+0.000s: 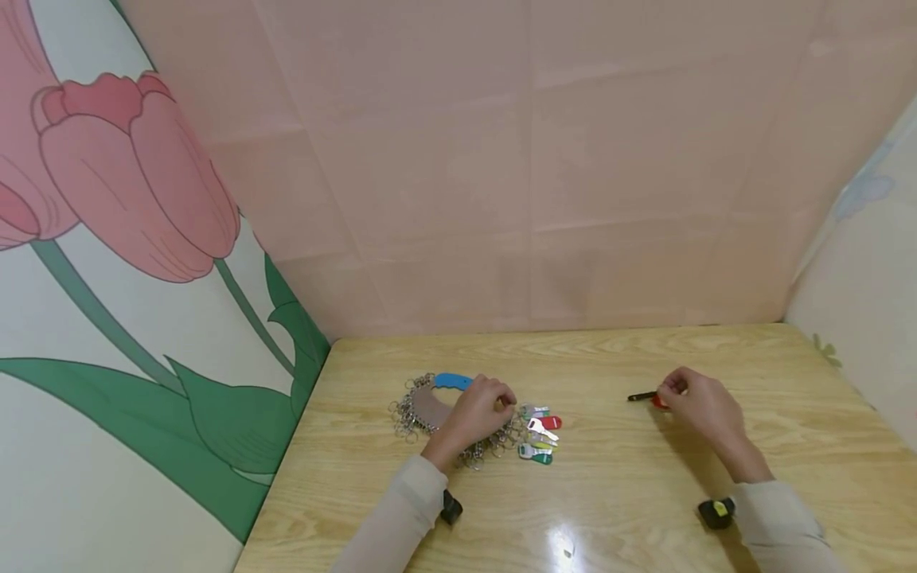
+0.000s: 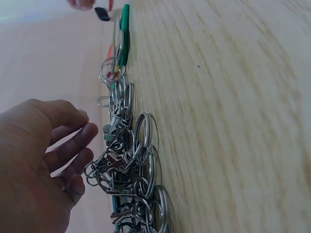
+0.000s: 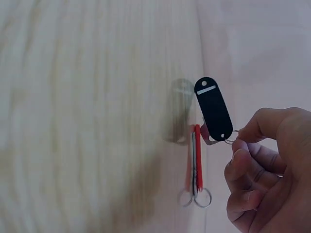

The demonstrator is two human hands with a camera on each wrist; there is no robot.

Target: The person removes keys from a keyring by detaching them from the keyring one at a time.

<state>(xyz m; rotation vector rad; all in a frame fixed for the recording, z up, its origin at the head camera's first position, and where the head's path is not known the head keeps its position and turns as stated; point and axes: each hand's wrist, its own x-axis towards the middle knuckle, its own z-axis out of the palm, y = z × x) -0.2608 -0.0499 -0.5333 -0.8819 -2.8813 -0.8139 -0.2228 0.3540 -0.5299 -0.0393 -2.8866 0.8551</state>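
Observation:
My right hand (image 1: 705, 410) pinches the small metal ring of a black key tag (image 3: 214, 109), which sticks out from the fingertips close over the table. Just below that tag in the right wrist view is a red key tag (image 3: 198, 155) with a key and a split ring. Over the right side of a large key holder (image 1: 427, 407) hovers my left hand (image 1: 476, 410), fingers loosely bent with nothing between them. The holder has a blue handle (image 1: 453, 380) and a fringe of metal clips and rings (image 2: 141, 145), close beside the left fingertips.
Right of the holder lies a group of tagged keys, among them a red tag (image 1: 552, 422) and a green tag (image 1: 542, 457). The wooden table (image 1: 602, 509) meets a pink wall covering (image 1: 530, 199) at the back and a flowered one (image 1: 143, 175) at left.

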